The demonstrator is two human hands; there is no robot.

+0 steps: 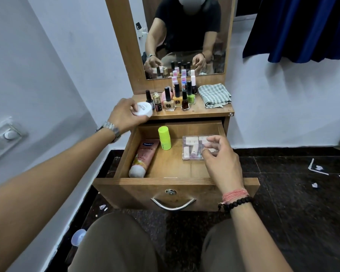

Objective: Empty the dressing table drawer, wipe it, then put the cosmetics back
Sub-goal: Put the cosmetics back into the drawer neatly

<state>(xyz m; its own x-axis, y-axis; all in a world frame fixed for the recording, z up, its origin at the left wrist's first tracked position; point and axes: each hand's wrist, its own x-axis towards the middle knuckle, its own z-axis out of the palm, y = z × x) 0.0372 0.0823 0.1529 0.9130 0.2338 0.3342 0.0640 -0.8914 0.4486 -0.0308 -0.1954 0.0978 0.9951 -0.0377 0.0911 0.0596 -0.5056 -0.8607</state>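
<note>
Standing pulled open, the wooden drawer (185,184) holds a pink tube (144,158) along its left wall, an upright lime-green stick (164,140) and a clear plastic box (194,147) of small pale pieces at right. The right hand (219,160) pinches that box's edge. The left hand (124,115) grips a white round jar (144,108) above the tabletop (204,110), beside nail polish bottles (177,97) and a folded checked cloth (214,95).

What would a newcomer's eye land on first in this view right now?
Probably the open drawer at centre, with the neon-green bottle upright at its back. Next, the two hands: the left hand holds a white jar at the tabletop's left edge, while the right hand grips a clear box in the drawer.
</note>
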